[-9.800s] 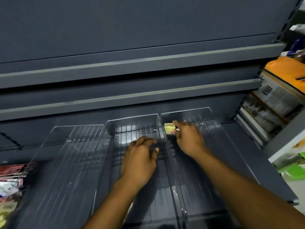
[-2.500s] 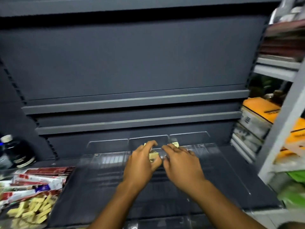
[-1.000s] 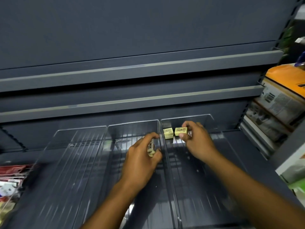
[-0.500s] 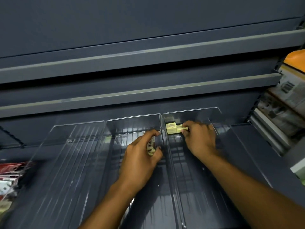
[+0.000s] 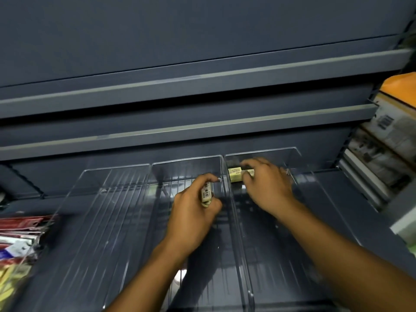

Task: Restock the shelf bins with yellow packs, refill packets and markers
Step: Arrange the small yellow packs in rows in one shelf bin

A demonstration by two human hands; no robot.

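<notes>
While both hands worked inside the clear bins, the left hand (image 5: 193, 215) was clenched round a small barcoded pack (image 5: 207, 192). Thumb and curled fingers gripped this pale yellow block on edge, its white label strip facing up. It was held over the middle bin (image 5: 186, 167), close to that bin's right wall.

The right hand (image 5: 265, 185) reached into the far end of the right bin (image 5: 270, 255). A corner pack (image 5: 234, 174), boxy and pale yellow with fine print on top, lay in the bin's back left corner against the wall. Just beside it on the right, a second pack (image 5: 249, 172) showed only as a yellow sliver between the fingers. Motion blur was heavy here, but the fingertips appeared to curl over and grasp this second pack.

All three bins were transparent rigid plastic, long and rectangular, with ribbed floors and rounded rims. They lay side by side, walls touching, on a matte dark grey shelf (image 5: 349, 221). The left bin (image 5: 101, 221) held nothing visible. Two lighter grey rails (image 5: 202, 129) ran across the back panel above.

At the left edge lay flat red and white packets (image 5: 20, 224), and below them pale yellow stick-shaped items (image 5: 9, 284), both blurred. At the right, printed cardboard boxes (image 5: 391, 136) were stacked under an orange-topped box (image 5: 403, 86).
</notes>
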